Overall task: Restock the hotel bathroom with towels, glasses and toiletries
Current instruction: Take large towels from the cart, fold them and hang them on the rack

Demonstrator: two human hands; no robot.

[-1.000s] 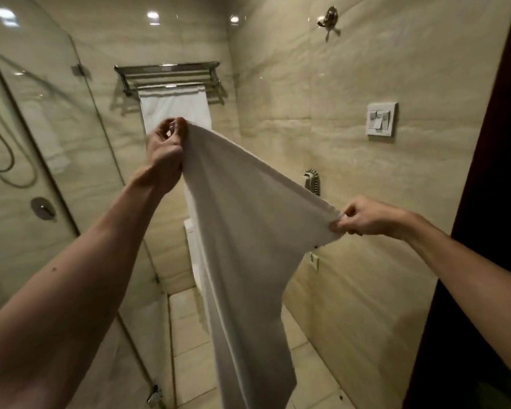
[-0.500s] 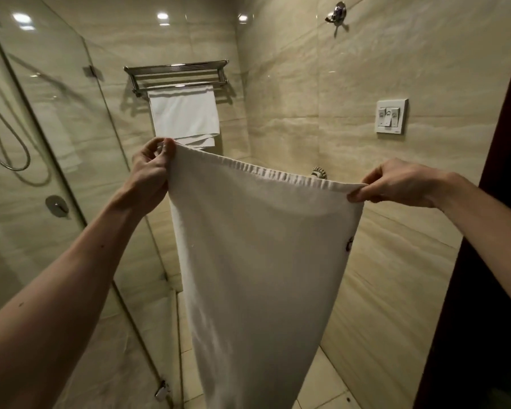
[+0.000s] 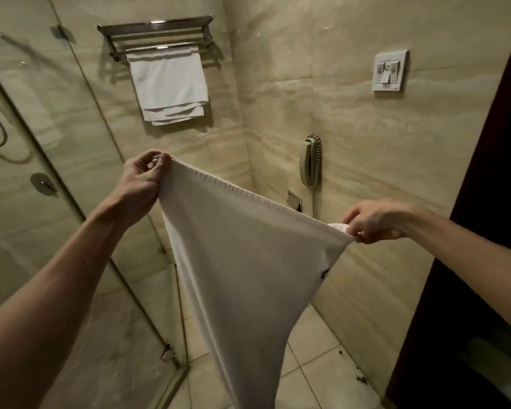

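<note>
Left grip: the left grip [image 3: 143, 184] pinches one top corner of the white towel [image 3: 248, 261], fingers curled round the hem.
Right grip: the right grip [image 3: 375, 221] pinches the other top corner, held lower, so the hem runs taut and slanted between them.
Towel: in the air before the wall corner, hanging toward the floor [image 3: 322, 364].
Done: one folded towel [image 3: 168, 84] already hangs from the towel rack [image 3: 157, 28].
Left: the held towel probably needs folding and hanging. No glasses or toiletries show, so most likely remains.
Hidden: the towel's lower end is cut off, and a small dark mark near its right edge is unreadable.
</note>
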